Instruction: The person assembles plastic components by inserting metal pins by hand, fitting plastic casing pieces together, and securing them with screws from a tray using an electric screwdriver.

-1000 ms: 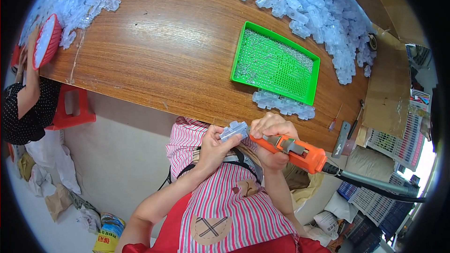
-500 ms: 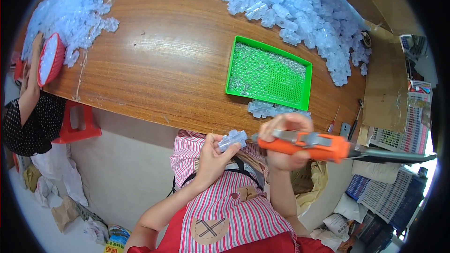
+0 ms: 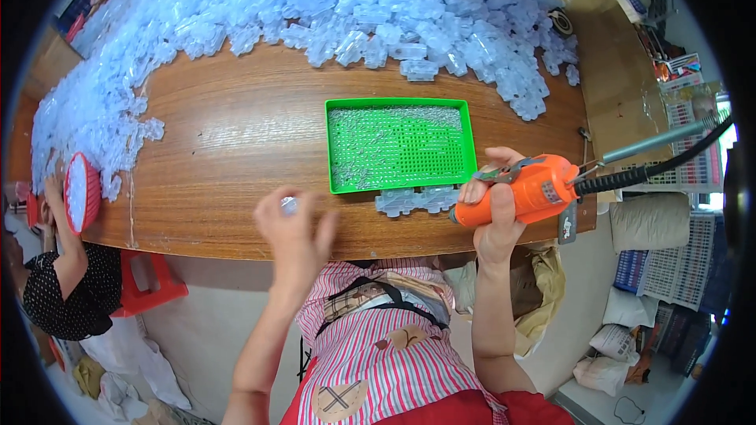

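Observation:
My right hand [image 3: 498,208] is wrapped round an orange electric screwdriver [image 3: 543,189], its nose pointing left beside the lower right corner of a green tray [image 3: 470,145]. In the tray lie many small silvery screws [image 3: 358,153]. Over the front part of the table, my left hand [image 3: 290,228] is smeared by motion. A bit of a clear plastic part [image 3: 289,205] shows between its curled fingers; the thumb stands apart. Several more clear plastic parts [image 3: 417,201] sit in a row along the tray's near edge.
A large heap of clear bluish plastic parts [image 3: 260,0] covers the table's [image 3: 220,189] far and left sides. At left, a co-worker's arm [image 3: 69,252] reaches beside a red basket [image 3: 92,189]. A spring and black cable [image 3: 630,177] run from the screwdriver. Cardboard [image 3: 622,94] stands at right.
My left hand has moved from over my lap up and left over the table. The screwdriver has come away from the plastic part and tilted up at its cable end. The view has shifted.

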### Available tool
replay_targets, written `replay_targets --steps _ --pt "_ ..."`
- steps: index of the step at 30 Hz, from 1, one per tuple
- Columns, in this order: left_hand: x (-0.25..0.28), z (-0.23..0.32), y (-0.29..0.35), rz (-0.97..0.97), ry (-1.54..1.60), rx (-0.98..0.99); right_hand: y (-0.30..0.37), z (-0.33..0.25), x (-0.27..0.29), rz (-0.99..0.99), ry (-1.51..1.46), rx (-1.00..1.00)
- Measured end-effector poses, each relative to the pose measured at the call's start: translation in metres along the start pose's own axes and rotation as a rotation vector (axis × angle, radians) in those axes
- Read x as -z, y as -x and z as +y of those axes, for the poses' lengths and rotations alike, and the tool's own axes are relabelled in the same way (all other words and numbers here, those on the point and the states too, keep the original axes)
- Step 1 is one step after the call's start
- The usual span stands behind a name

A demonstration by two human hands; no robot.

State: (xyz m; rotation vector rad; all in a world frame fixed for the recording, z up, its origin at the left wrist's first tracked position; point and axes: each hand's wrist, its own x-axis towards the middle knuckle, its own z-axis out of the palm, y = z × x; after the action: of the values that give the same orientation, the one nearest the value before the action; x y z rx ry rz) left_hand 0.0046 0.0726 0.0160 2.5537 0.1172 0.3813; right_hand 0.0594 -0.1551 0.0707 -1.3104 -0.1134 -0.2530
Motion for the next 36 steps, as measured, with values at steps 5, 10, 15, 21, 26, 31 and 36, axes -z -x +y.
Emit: replay_targets --steps 5,10,15,21,26,31,36 --pt "-0.054 0.044 -0.004 -0.115 0.055 -0.28 0.002 -0.003 0.008 -0.066 0.021 -0.058" --pt "-0.063 0.046 0.002 -0.152 -0.023 -0.305 0.003 -0.006 0.014 -0.095 0.047 -0.053" --pt "-0.056 0.044 0.01 -0.185 -0.058 -0.334 0.006 0.003 0.014 -0.058 -0.03 -0.067" --pt "-0.044 0.043 0.007 -0.347 -0.038 -0.189 0.013 0.003 0.009 -0.091 0.021 -0.087" --pt "-0.024 0.03 0.022 -0.479 0.315 0.094 0.022 0.009 0.004 -0.118 0.007 -0.12" --pt "-0.004 0.007 0.073 -0.712 0.828 0.488 0.05 0.014 -0.016 -0.16 -0.103 -0.218" --pt "-0.035 0.011 0.102 -0.741 1.372 0.896 0.068 0.032 -0.032 -0.258 -0.207 -0.144"
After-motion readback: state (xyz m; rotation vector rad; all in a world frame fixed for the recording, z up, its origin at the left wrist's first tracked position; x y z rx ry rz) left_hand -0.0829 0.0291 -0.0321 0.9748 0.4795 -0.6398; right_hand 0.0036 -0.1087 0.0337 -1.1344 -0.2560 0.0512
